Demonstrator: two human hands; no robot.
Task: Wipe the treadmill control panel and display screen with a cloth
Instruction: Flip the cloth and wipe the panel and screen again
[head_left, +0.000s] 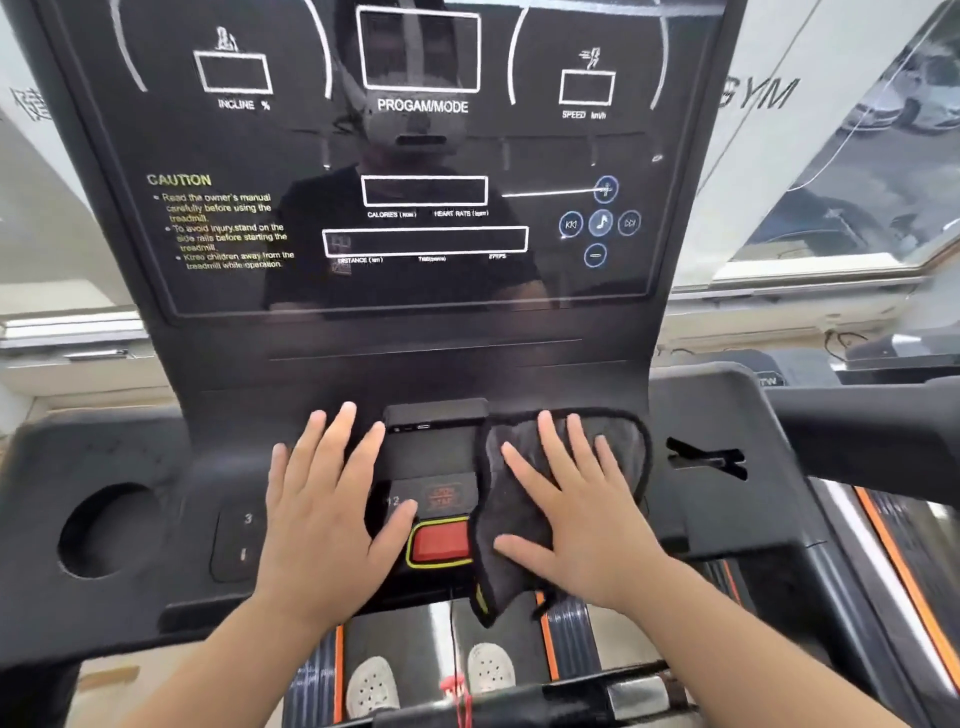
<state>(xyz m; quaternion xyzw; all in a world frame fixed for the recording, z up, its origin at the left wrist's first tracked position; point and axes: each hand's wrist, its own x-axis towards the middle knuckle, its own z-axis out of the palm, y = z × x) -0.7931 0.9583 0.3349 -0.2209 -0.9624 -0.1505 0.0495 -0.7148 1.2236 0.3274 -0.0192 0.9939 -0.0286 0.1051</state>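
The black treadmill control panel (208, 467) spreads across the lower half of the view, with the glossy dark display screen (415, 156) rising behind it. A dark grey cloth (514, 499) lies on the panel right of the centre, its lower corner hanging over the front edge. My right hand (576, 514) presses flat on the cloth, fingers straight and spread. My left hand (327, 509) rests flat on the bare panel left of the centre, fingers spread. A red stop button (441, 543) with a yellow rim sits between the two hands.
A round cup recess (109, 530) sits at the panel's left end. A small black ledge with ports (436, 415) stands above the red button. A black handrail (857, 415) runs off to the right. Below, the belt and two white shoes (371, 686) show, with a red safety cord (457, 691).
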